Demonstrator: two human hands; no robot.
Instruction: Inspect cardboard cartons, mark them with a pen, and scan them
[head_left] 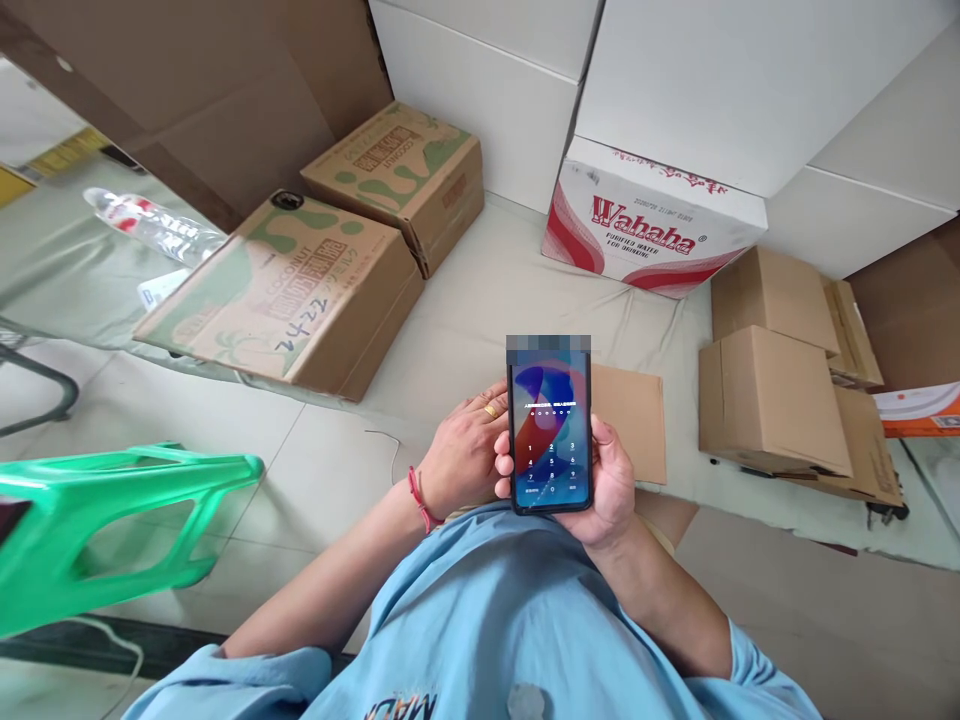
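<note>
A smartphone [551,440] stands upright in my right hand [611,490], its lit screen showing a number keypad and a row of small circles. The fingers of that hand wrap behind the phone, and their tips show at its left edge. My left hand [465,450], with a gold ring and a red wrist cord, lies flat beside the phone. Its fingers are stretched out, and their tips go out of sight behind the phone. Partly hidden by the phone and my right hand is a flat brown cardboard piece [637,425] at the table's front edge.
Two printed coconut cartons [360,310] sit at left, near a clear plastic bottle [154,225]. A white-and-red Wahaha water carton [645,225] stands at the back. Several plain brown boxes [772,400] are stacked at right. A green plastic stool [150,480] stands on the floor at left.
</note>
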